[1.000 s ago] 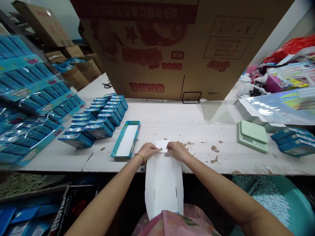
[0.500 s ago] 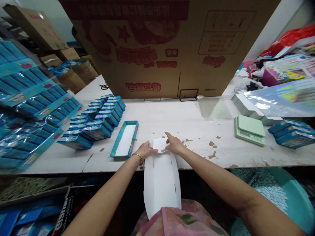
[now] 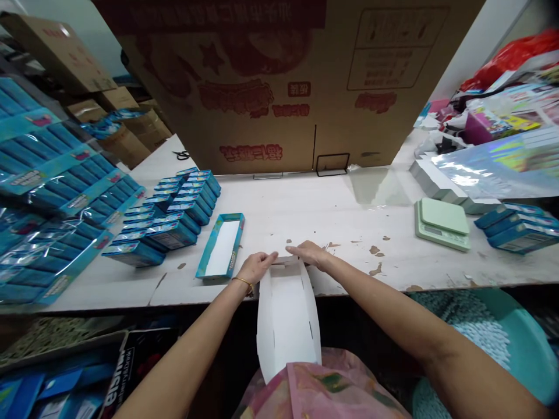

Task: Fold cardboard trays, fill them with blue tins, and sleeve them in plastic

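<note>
Left hand: our left hand [image 3: 255, 268] is clamped on the far left corner of the white card [image 3: 293, 317], its thumb and fingertips closed together there.
Right hand: our right hand [image 3: 311, 255] lies at the card's far right corner, fingers stretched out together along the raised end; the thumb is hidden, so we cannot tell whether it grips.
White card: it reaches from the table's near edge back to our pink floral clothing [image 3: 321, 387], its far end turned up and its long sides curving outward.
Bracelet: we have a gold-coloured bracelet [image 3: 244, 283] on our left wrist.
Blue tray: just left of our left hand, a blue-rimmed tray [image 3: 241, 233] with a white inside lies near the table's near edge.
Small boxes: left of that tray we see rows of small blue boxes [image 3: 174, 230], and beyond them, at the table's left end, film-wrapped stacks [image 3: 65, 180].
Large carton: a brown carton [image 3: 262, 128] with red print stands across the back of the white table [image 3: 279, 203].
Scale: to our right, a pale green scale [image 3: 443, 216] sits towards the table's right end, with more blue boxes [image 3: 519, 230] just beside it.
Basin: below the near edge on our right is a teal basin [image 3: 526, 343] with pale blue pieces [image 3: 484, 343] in it.
</note>
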